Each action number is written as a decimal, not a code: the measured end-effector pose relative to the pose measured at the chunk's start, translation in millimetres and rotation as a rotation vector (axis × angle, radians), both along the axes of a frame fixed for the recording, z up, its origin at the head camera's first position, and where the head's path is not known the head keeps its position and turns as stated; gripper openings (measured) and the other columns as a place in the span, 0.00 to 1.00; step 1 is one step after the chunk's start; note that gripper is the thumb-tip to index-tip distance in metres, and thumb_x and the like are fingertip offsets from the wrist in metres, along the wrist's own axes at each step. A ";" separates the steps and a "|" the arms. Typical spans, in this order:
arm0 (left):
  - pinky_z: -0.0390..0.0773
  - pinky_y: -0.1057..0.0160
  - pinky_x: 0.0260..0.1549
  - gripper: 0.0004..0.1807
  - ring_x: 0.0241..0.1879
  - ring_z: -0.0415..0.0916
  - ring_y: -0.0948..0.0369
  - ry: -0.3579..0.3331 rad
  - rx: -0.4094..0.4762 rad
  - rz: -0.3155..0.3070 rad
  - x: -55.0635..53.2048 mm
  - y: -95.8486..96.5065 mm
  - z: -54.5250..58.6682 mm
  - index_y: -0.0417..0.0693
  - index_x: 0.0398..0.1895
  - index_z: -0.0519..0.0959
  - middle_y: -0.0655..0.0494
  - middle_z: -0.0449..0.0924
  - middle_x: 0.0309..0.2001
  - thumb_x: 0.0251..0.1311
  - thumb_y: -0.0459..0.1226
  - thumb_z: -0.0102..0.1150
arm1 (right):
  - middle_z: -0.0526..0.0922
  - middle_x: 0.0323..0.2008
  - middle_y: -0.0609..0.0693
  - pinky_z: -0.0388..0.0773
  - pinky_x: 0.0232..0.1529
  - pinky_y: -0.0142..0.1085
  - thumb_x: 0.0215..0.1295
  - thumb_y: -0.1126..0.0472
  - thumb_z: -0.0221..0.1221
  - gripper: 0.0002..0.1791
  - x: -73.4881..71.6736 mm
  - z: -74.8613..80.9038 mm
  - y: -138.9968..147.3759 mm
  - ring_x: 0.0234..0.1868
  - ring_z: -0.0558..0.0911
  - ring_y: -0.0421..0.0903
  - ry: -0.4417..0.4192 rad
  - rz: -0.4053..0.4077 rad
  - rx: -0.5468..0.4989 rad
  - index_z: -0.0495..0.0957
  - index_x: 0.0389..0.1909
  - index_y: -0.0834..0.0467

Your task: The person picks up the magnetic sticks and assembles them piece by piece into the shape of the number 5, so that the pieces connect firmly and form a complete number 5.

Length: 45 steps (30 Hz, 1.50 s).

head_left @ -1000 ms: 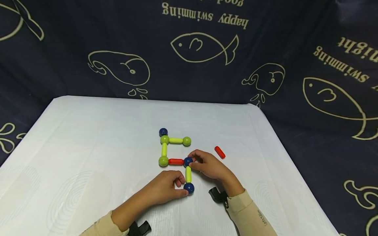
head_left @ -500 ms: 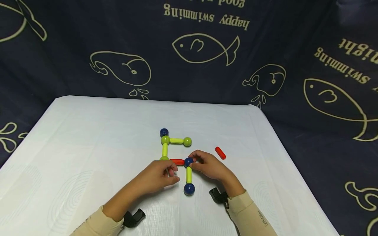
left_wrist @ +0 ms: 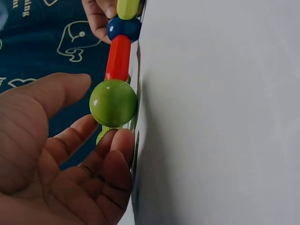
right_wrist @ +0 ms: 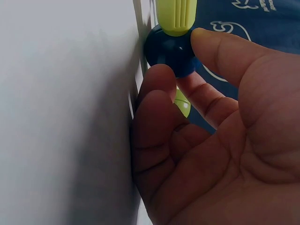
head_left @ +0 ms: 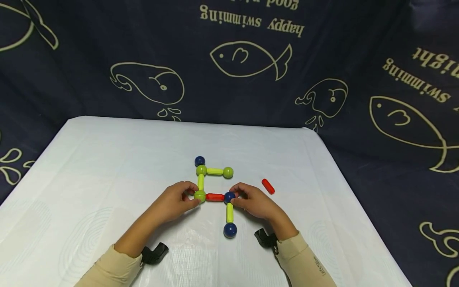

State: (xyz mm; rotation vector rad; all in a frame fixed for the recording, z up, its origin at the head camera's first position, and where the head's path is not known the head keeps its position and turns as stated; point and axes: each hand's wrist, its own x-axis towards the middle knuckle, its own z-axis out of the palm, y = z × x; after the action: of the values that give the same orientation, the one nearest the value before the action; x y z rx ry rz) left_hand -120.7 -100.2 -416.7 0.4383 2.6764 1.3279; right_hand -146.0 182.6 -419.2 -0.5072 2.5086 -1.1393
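Magnetic sticks and balls lie joined on the white table. My right hand (head_left: 256,201) pinches the blue ball (head_left: 229,197) between thumb and fingers, as the right wrist view also shows. My left hand (head_left: 175,201) is around the green ball (left_wrist: 113,103) at the other end of the red stick (head_left: 214,197); its thumb tip is slightly apart from the ball in the left wrist view. A yellow-green stick (head_left: 230,213) runs from the held blue ball to another blue ball (head_left: 230,230). Above the left hand, a yellow-green stick (head_left: 201,182) leads to a second green ball (head_left: 201,170).
A loose red stick (head_left: 268,186) lies right of the right hand. Farther back are a blue ball (head_left: 199,161) and a yellow-green stick (head_left: 214,172) ending in a green ball (head_left: 228,172). Dark patterned cloth (head_left: 251,99) hangs behind the white table (head_left: 107,159).
My left hand has left the near blue ball and moved away from me and leftward to the green ball. The right hand stays on its blue ball.
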 end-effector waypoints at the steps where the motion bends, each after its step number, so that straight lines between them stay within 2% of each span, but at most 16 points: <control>1: 0.74 0.61 0.31 0.15 0.33 0.72 0.61 -0.005 0.002 -0.006 -0.1 -0.1 -1.1 0.44 0.47 0.80 0.56 0.78 0.38 0.59 0.38 0.69 | 0.75 0.35 0.46 0.69 0.34 0.37 0.67 0.58 0.62 0.09 0.2 0.1 -0.1 0.35 0.73 0.45 -0.002 0.000 -0.001 0.79 0.48 0.49; 7: 0.74 0.62 0.33 0.13 0.33 0.73 0.62 0.008 0.021 -0.012 -0.6 -2.0 -8.3 0.44 0.47 0.79 0.56 0.78 0.40 0.61 0.36 0.67 | 0.75 0.36 0.46 0.69 0.33 0.36 0.68 0.59 0.62 0.10 1.8 2.2 -1.0 0.34 0.73 0.45 -0.012 -0.001 -0.001 0.79 0.48 0.49; 13: 0.74 0.63 0.32 0.12 0.31 0.73 0.63 0.030 0.022 -0.010 -1.8 -1.1 -12.3 0.46 0.47 0.79 0.55 0.80 0.41 0.61 0.35 0.67 | 0.78 0.38 0.47 0.76 0.32 0.37 0.69 0.59 0.61 0.11 0.8 6.3 6.7 0.33 0.76 0.46 -0.009 -0.027 -0.016 0.78 0.50 0.53; 19: 0.73 0.64 0.29 0.13 0.30 0.72 0.64 0.048 0.025 -0.026 -2.1 -1.1 -13.7 0.46 0.48 0.79 0.57 0.81 0.41 0.61 0.35 0.67 | 0.80 0.39 0.49 0.77 0.33 0.38 0.70 0.61 0.60 0.13 -5.9 11.8 30.0 0.32 0.79 0.46 0.119 -0.115 -0.044 0.78 0.53 0.60; 22: 0.73 0.64 0.30 0.13 0.30 0.72 0.64 0.061 0.026 -0.034 -1.9 -1.3 -14.0 0.46 0.48 0.79 0.58 0.81 0.41 0.61 0.34 0.67 | 0.80 0.38 0.50 0.75 0.31 0.39 0.71 0.61 0.59 0.13 -9.0 13.7 43.7 0.31 0.78 0.46 0.191 -0.182 -0.016 0.78 0.53 0.60; 27: 0.73 0.64 0.31 0.13 0.30 0.72 0.64 0.085 0.020 -0.045 -1.8 -1.8 -15.2 0.45 0.48 0.79 0.58 0.82 0.41 0.61 0.33 0.66 | 0.81 0.42 0.52 0.74 0.31 0.41 0.73 0.60 0.58 0.13 -12.2 15.7 61.5 0.34 0.80 0.47 0.242 -0.267 0.032 0.77 0.54 0.60; 32: 0.73 0.64 0.30 0.14 0.29 0.72 0.64 0.087 0.016 -0.044 -1.9 -2.0 -16.2 0.45 0.50 0.80 0.59 0.82 0.39 0.61 0.33 0.66 | 0.80 0.45 0.54 0.76 0.34 0.40 0.72 0.60 0.57 0.14 -14.4 15.6 69.9 0.39 0.81 0.49 0.239 -0.324 0.080 0.77 0.54 0.61; 35: 0.73 0.64 0.29 0.14 0.29 0.72 0.64 0.094 0.010 -0.037 -1.9 -1.5 -16.0 0.46 0.50 0.80 0.59 0.81 0.36 0.61 0.33 0.66 | 0.80 0.44 0.55 0.76 0.35 0.41 0.71 0.60 0.57 0.15 -15.6 13.2 72.8 0.39 0.80 0.49 0.217 -0.338 0.113 0.77 0.54 0.62; 45: 0.73 0.64 0.29 0.14 0.29 0.71 0.64 0.080 0.000 -0.030 -3.2 -0.9 -17.6 0.47 0.50 0.80 0.61 0.79 0.35 0.61 0.34 0.66 | 0.80 0.38 0.53 0.73 0.40 0.43 0.67 0.62 0.62 0.15 -17.2 4.7 76.5 0.38 0.77 0.49 0.150 -0.300 0.215 0.76 0.52 0.61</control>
State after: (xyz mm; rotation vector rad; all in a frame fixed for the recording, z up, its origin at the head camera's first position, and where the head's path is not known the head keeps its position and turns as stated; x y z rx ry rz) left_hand -123.9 -101.1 -434.3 0.5403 2.7225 1.3304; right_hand -163.1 259.2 -414.5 -0.1666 2.8680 -0.9401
